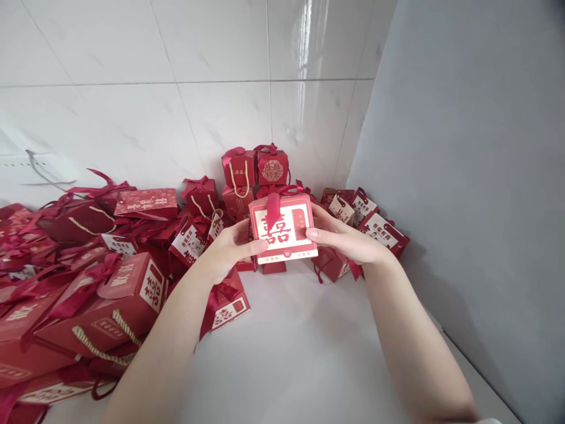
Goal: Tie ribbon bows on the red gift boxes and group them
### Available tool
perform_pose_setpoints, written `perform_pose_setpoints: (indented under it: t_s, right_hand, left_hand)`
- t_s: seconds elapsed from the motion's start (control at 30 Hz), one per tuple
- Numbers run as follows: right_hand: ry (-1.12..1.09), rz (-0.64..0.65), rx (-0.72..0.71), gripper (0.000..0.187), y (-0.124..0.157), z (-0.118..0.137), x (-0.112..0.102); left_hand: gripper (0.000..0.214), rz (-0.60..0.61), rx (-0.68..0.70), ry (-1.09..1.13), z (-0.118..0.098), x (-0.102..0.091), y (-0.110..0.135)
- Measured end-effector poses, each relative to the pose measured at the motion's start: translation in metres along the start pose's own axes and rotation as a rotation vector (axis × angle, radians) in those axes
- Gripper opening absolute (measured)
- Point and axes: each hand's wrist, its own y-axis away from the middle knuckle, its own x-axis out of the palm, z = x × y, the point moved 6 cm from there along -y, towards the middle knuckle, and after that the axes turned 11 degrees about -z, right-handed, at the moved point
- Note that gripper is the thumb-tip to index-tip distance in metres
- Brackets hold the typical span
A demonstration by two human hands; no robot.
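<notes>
"Where's the red gift box (289,235), and how's it held?"

"Mid-scene, on the near side of the far stacked boxes (239,171); my left hand (229,249) and right hand (346,237) pinch it from its two sides, thumbs on the printed face."

"How will it handle?"

"Light and stiff, I'd guess, card that dents if squeezed; I'd grip the side edges, clear of the ribbon (273,208)."

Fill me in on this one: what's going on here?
A person holds a red and white box between two bare hands, the left hand on one side and the right hand on the other. Just behind it, stacked red boxes stand by a tiled wall. A large heap of similar boxes fills the left of the view; a smaller group sits to the right.
</notes>
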Motion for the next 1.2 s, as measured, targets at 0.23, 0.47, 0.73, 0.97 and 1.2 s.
perform_pose_setpoints:
  t_s: [0.23,0.47,0.73,0.97,1.2]
  right_hand:
    - [-0.010,0.018,0.011,0.088,0.000,-0.003,-0.002]
    - [0.229,-0.438,-0.149,0.127,0.004,0.015,0.000]
    - [0.370,-0.403,-0.212,0.107,0.035,0.043,0.043]
    - [0.392,-0.537,-0.238,0.053,0.063,0.072,0.023]
    - [0.226,-0.423,-0.079,0.056,0.035,0.043,0.003]
  left_hand:
    - [0.057,0.005,0.042,-0.022,-0.003,-0.002,0.001]
    - [0.054,-0.242,0.238,-0.091,-0.026,0.008,0.017]
    - [0.063,-0.313,0.220,0.004,-0.019,0.009,0.015]
    - [0.065,-0.311,-0.028,0.105,-0.001,-0.009,0.004]
    - [0.077,0.009,-0.181,0.338,-0.001,0.027,0.012]
